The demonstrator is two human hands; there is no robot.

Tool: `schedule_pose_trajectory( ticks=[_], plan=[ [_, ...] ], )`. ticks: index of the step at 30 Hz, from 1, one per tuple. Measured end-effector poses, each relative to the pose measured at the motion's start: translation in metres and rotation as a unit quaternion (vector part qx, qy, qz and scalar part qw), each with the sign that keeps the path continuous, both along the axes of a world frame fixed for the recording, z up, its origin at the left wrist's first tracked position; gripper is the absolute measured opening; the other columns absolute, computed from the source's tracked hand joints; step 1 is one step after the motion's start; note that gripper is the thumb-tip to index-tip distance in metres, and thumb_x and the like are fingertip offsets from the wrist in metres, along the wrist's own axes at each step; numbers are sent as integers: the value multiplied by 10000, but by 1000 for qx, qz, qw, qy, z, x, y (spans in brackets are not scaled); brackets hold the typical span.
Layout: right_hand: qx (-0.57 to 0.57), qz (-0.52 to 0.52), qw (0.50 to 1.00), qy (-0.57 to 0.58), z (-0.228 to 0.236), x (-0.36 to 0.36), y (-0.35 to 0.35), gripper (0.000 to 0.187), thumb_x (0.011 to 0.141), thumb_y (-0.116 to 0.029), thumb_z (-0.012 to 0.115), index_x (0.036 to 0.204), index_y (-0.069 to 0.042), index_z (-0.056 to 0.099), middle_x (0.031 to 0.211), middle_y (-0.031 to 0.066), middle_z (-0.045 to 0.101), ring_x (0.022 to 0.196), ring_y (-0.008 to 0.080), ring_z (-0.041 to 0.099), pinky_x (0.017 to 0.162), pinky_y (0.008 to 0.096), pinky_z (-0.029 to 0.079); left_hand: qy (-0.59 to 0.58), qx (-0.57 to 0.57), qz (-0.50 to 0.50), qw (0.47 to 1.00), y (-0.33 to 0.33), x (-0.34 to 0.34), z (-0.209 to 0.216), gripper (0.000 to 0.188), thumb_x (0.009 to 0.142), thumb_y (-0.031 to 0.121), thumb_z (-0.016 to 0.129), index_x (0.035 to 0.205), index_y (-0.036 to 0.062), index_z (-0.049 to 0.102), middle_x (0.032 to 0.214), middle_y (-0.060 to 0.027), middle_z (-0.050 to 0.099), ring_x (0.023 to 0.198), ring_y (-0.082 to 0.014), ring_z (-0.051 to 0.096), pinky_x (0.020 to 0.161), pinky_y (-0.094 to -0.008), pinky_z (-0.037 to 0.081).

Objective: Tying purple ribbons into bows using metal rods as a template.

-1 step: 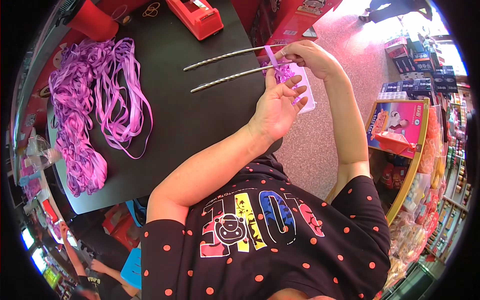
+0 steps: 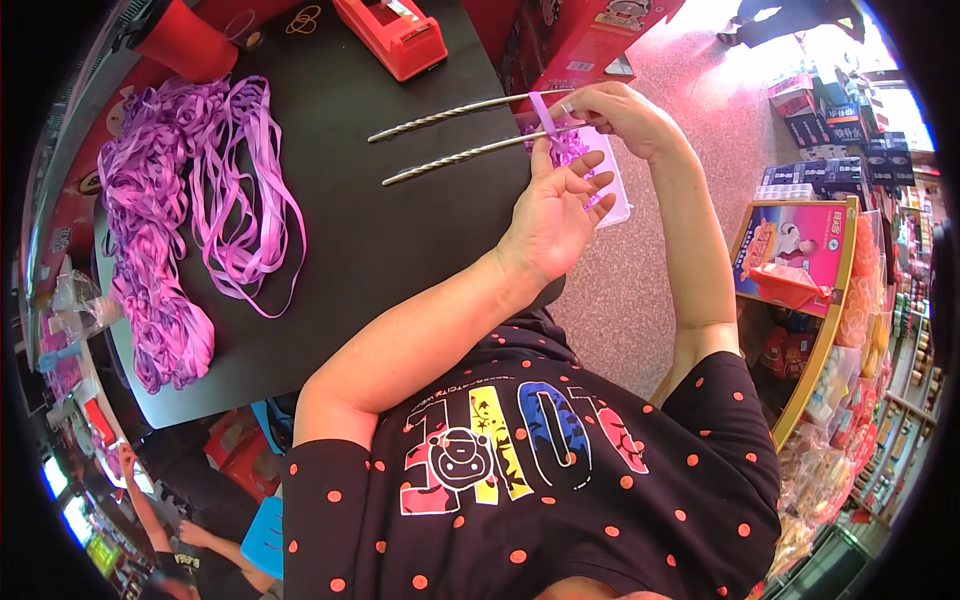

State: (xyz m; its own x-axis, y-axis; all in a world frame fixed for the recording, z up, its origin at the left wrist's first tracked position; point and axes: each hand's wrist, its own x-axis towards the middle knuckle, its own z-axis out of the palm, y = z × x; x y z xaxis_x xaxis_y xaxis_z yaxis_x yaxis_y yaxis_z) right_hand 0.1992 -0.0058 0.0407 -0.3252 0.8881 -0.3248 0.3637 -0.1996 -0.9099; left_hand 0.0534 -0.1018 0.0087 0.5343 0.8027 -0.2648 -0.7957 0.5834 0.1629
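Two thin metal rods with twisted, drill-like ends (image 2: 450, 168) point left over the table's edge. A loop of purple ribbon (image 2: 541, 113) goes around both. At their right ends my right hand (image 2: 622, 118) is closed, its fingers pinching at the ribbon; the exact grip is partly hidden. Just below is my left hand (image 2: 558, 222), palm up, one finger raised against the ribbon by the lower rod and the others loosely spread. Under the hands a whitish plastic tray (image 2: 622, 195) holds small purple ribbon pieces (image 2: 570, 148).
A big heap of purple ribbon (image 2: 150, 230) and looser loops (image 2: 245, 200) lie on the dark table (image 2: 350, 280). Behind stand a red tape dispenser (image 2: 400, 40), a red cup (image 2: 190, 42) and rubber bands (image 2: 303, 20). A display stand (image 2: 800, 250) is at right; a person's arm (image 2: 145, 500) shows lower left.
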Motion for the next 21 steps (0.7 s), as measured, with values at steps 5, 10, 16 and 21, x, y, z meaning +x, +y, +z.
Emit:
schedule_pose_trajectory(
  ticks=[5, 10, 16, 21],
  plan=[
    [-62, -65, 991, 94, -15, 21, -1, 294, 871, -260, 568, 957, -7, 689, 733, -39, 530, 614, 33, 396, 545, 199, 317, -10, 0, -3, 1000, -1, 0, 1, 729, 761, -3, 466, 1374, 310, 225, 1111, -42, 495, 998, -197, 495, 892, -405, 383],
    [-66, -69, 993, 67, -21, 21, 3, 256, 872, -250, 610, 933, -10, 676, 758, -27, 570, 624, 37, 449, 556, 188, 352, -15, 0, -5, 1000, -1, -2, -1, 692, 776, 13, 468, 1360, 298, 234, 1103, -43, 508, 999, -200, 501, 882, -398, 398],
    [-109, -43, 988, 101, -41, 20, 11, 220, 864, -219, 643, 944, -14, 648, 847, 30, 646, 722, 88, 592, 658, 222, 481, -27, -9, -6, 1000, 0, -4, 0, 667, 780, 30, 489, 1364, 267, 269, 1110, -68, 528, 1021, -222, 516, 919, -409, 411],
    [-192, -12, 960, 201, -73, 10, 17, 252, 852, -176, 647, 1019, 12, 638, 915, 57, 659, 797, 124, 613, 721, 272, 502, -45, -18, -9, 999, 0, -4, -3, 583, 791, 48, 501, 1316, 248, 344, 1080, -51, 561, 1016, -217, 529, 907, -399, 417]
  ],
)
